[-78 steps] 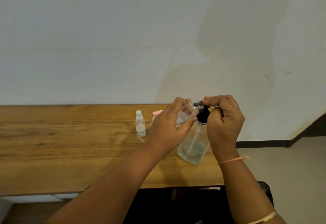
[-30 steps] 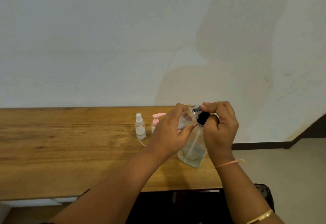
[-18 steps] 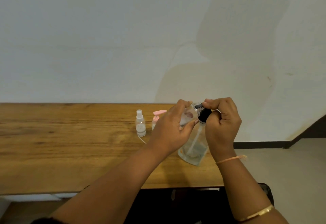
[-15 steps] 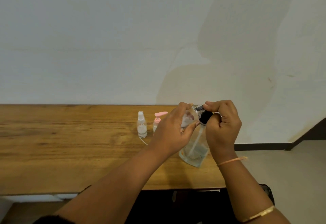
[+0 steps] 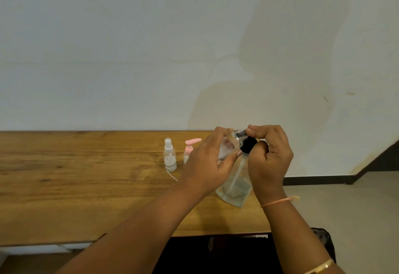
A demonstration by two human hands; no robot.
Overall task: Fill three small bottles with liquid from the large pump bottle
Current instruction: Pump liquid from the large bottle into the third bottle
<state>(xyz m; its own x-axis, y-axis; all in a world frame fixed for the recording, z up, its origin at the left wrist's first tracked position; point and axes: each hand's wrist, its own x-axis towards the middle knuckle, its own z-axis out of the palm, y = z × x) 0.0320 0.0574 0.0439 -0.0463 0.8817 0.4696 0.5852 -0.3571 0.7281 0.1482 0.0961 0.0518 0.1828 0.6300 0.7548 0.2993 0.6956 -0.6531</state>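
The large clear pump bottle [image 5: 235,185] stands tilted near the right end of the wooden table [image 5: 75,178]. My right hand [image 5: 268,159] is curled over its black pump head [image 5: 247,144], fingers on the top. My left hand [image 5: 210,165] grips a small clear bottle [image 5: 226,147], tipped with its mouth at the pump's spout. A small spray bottle [image 5: 170,155] with a white top stands upright to the left. Beside it is a small bottle with a pink pump [image 5: 190,147], partly hidden behind my left hand.
A thin white tube [image 5: 172,175] lies on the table by the spray bottle. The table's right edge runs just right of the pump bottle, with bare floor [image 5: 345,209] beyond. A plain wall stands directly behind the table.
Both hands keep their holds on the small bottle and pump head. The view shifted slightly; the pump head bobbed a little under my right hand.
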